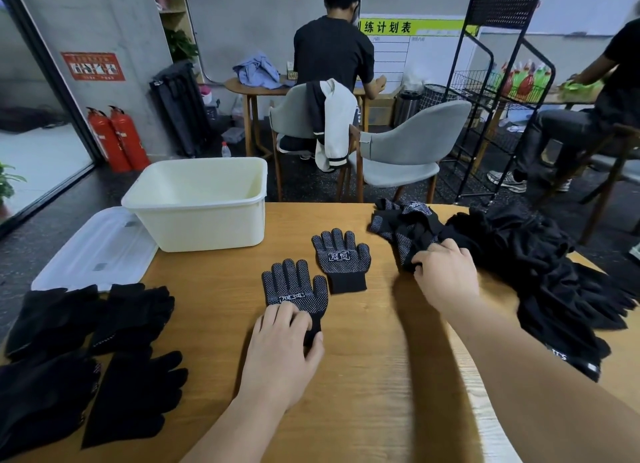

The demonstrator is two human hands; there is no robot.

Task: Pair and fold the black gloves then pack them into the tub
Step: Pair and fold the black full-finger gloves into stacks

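Left hand [280, 341] is holding a dotted glove [294, 289] by its cuff; right hand [446, 275] is gripping another in the pile [519, 254].
Left fingers are curling over the cuff, thumb at its edge, pressing the glove flat on the table [363, 376]. Right fingers are closing round a dotted glove at the pile's near edge. A second flat glove [341, 258] is lying just beside the first, between the hands. A clean pair probably requires lifting one glove free, then aligning cuffs and fingertips before folding. The tub [194, 203] is standing at the far left, holding no gloves yet.
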